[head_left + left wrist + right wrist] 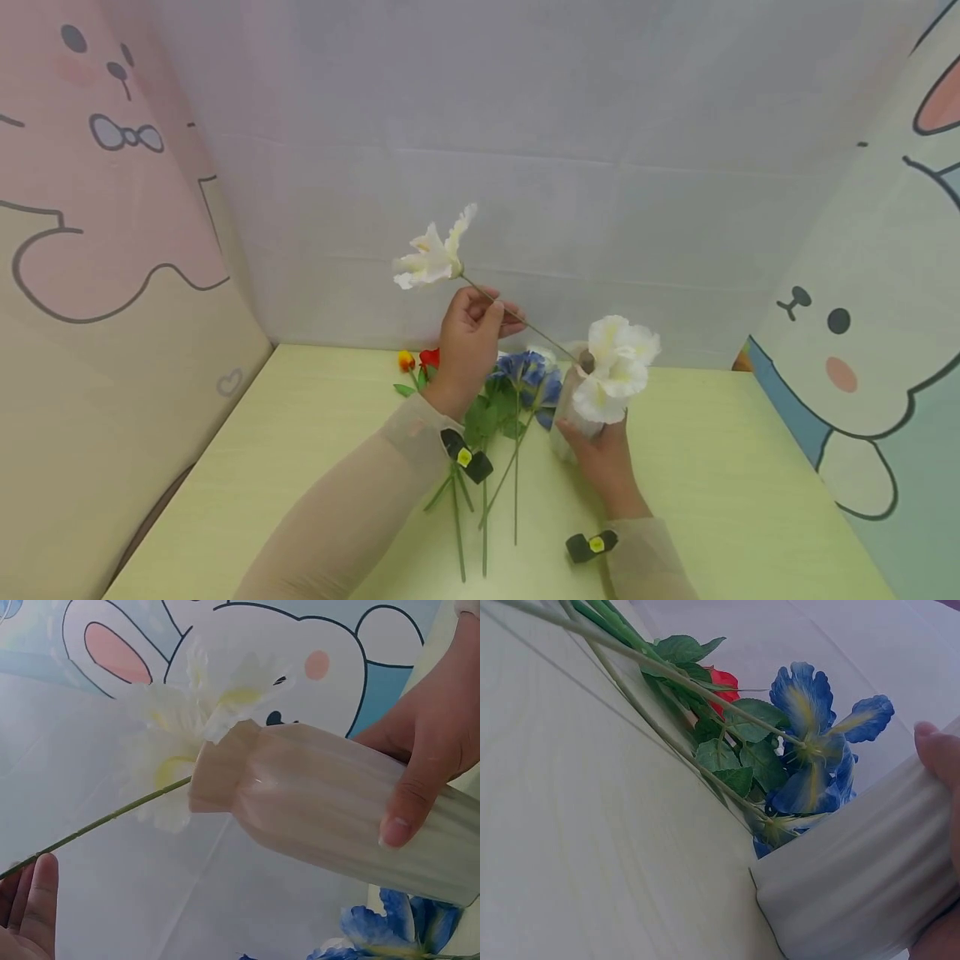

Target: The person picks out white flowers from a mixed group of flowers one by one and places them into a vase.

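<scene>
My left hand (468, 346) pinches the thin green stem of a white artificial iris (429, 260) between thumb and fingers, a little below the bloom. The stem slants down to the right, its lower end at the mouth of a pale ribbed vase (322, 795). My right hand (609, 467) grips the vase around its side, thumb across the front. A second white iris (617, 367) leans out over the vase's right side. In the right wrist view, the vase base is close to the tabletop; its inside is hidden.
Blue irises (528, 371), a red flower (429, 358) and an orange-yellow tulip (406, 361) lie on the pale yellow table (720, 467) left of the vase, stems toward the front. A white cloth (525, 167) hangs behind; cartoon-printed panels stand at both sides.
</scene>
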Demonstrator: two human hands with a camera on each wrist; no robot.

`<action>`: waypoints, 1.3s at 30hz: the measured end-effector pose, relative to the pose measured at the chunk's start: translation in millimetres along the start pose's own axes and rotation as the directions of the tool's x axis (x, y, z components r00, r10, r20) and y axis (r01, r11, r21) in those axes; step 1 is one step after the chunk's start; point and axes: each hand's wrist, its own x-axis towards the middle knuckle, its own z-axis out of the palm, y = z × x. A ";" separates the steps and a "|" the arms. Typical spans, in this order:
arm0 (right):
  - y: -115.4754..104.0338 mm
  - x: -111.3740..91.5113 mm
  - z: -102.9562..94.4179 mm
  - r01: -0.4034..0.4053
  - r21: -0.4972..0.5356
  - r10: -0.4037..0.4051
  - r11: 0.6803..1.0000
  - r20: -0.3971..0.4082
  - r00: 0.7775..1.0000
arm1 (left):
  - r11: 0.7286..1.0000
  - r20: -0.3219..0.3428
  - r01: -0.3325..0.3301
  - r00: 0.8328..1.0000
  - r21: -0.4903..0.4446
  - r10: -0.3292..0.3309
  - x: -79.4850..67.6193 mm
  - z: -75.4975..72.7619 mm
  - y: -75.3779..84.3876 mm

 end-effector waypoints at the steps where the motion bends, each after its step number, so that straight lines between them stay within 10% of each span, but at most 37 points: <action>1: -0.3 -0.2 0.0 0.003 -0.002 -0.003 1.000 -0.003 1.000 | 1.000 0.003 -0.004 1.000 0.003 0.004 -0.5 0.2 -0.6; 24: 50.1 9.2 -0.3 0.021 -0.009 -0.021 1.000 -0.001 1.000 | 0.924 0.180 -0.258 0.960 0.284 0.213 -17.6 23.2 -16.8; 34: 52.2 9.4 0.5 0.014 -0.023 -0.014 1.000 -0.010 1.000 | 0.941 0.195 -0.117 0.979 0.318 0.056 -27.4 34.7 -20.5; 39: 53.3 9.2 1.1 0.007 -0.012 -0.007 1.000 -0.006 1.000 | 0.906 0.224 -0.143 0.973 0.398 0.055 -26.6 39.3 -30.0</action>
